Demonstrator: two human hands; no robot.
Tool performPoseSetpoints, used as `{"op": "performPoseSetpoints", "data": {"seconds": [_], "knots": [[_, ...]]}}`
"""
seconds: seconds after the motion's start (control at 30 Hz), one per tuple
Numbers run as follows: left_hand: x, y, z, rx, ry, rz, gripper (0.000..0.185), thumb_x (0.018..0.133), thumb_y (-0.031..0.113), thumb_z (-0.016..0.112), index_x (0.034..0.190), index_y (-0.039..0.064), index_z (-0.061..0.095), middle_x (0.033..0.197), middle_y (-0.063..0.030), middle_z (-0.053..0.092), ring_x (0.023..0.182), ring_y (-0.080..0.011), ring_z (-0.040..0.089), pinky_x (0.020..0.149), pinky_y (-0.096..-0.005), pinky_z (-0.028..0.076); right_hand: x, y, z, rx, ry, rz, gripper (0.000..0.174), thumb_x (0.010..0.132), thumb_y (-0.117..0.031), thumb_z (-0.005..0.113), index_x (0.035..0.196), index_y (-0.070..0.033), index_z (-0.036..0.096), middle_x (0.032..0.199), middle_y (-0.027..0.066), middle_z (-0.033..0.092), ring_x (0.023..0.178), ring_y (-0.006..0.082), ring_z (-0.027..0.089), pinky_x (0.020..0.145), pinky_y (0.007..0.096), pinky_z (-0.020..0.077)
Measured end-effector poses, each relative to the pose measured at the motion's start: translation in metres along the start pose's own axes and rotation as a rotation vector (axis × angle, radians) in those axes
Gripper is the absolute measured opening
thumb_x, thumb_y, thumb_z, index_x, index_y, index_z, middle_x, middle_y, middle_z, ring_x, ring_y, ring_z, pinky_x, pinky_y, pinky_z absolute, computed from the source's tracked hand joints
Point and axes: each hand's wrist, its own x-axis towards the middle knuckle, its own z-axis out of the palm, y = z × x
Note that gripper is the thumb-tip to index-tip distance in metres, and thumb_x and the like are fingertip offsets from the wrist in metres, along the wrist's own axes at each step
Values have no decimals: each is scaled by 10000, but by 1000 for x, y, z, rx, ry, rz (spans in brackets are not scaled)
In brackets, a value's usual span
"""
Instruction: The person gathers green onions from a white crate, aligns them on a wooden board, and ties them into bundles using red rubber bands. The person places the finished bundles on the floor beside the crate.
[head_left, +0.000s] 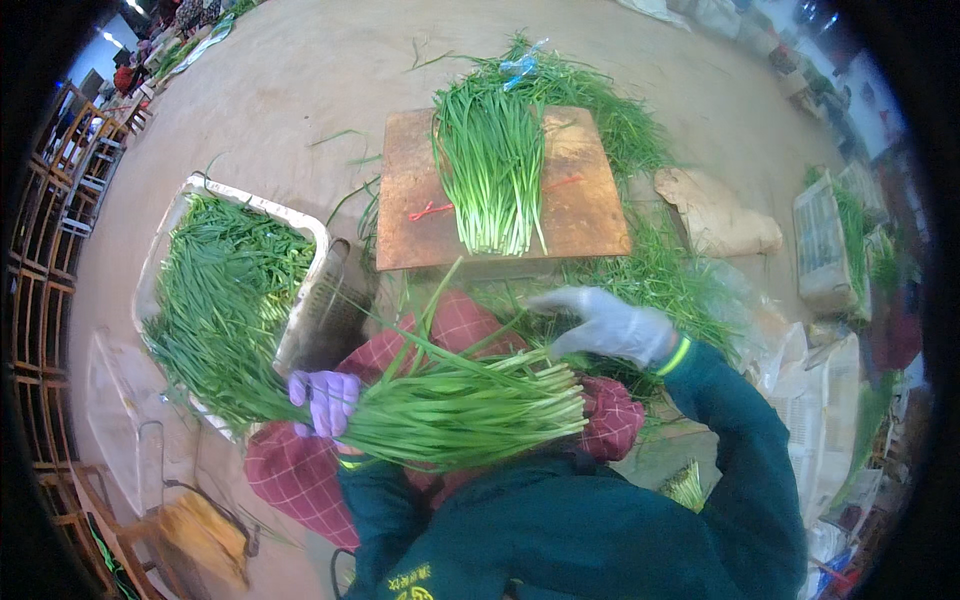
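A bundle of garlic chives (465, 409) lies across my lap, pale cut ends to the right and a few stalks sticking up out of line. My left hand (326, 401), in a purple glove, grips its leafy end. Just above the stalk ends is my right hand (615, 322) in a pale glove, blurred, thumb and fingers apart, holding nothing. On the wooden board (592, 217) ahead of me rests another bunch of chives (491, 172), its white ends towards me. A red tie (430, 211) passes under that bunch and shows on both sides.
To my left stands a white plastic crate (309, 225) heaped with chives (232, 277). Loose greens (622, 127) cover the floor behind and right of the board, with blue plastic (523, 67) on top. A brown sack (720, 217) and white crates (817, 405) lie right. Wooden racks (45, 300) line the left.
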Motion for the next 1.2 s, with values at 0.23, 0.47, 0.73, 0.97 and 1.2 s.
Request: {"op": "performPoseSetpoints", "data": {"seconds": [0.23,0.47,0.73,0.97,1.2], "knots": [[2,6,6,33,-61,-26,383,931,178,761,1228,96,534,708,14,739,583,-132,686,760,-317,496,51,-26,32,-153,-257,10,429,887,-171,756,1292,-54,679,1119,189,734,1019,316,713,901,394,549],[3,6,-4,1,-112,-47,419,916,172,774,1247,90,531,732,-6,750,584,-142,692,761,-326,507,55,-24,39,-473,101,-377,283,856,-226,739,1119,-123,723,868,120,691,818,330,689,732,448,544],[7,10,4,85,-30,-16,431,911,168,778,1252,84,527,741,-20,755,584,-148,698,733,-320,523,23,48,10,-1002,-142,-130,75,841,-234,693,870,-198,752,751,66,667,760,301,698,649,443,540],[9,6,-12,-93,-196,-65,465,881,127,789,1253,15,533,741,-127,753,565,-207,718,555,-293,547,-26,6,-31,-764,-87,-354,382,824,-202,750,1205,-201,732,770,99,667,755,324,694,628,456,547],[13,11,-4,-56,-247,-120,487,893,131,775,1287,30,509,772,-124,760,604,-211,733,599,-298,565,16,-51,22,-818,-148,-686,120,816,-176,654,927,-151,691,727,76,616,645,296,658,572,437,538]]}}
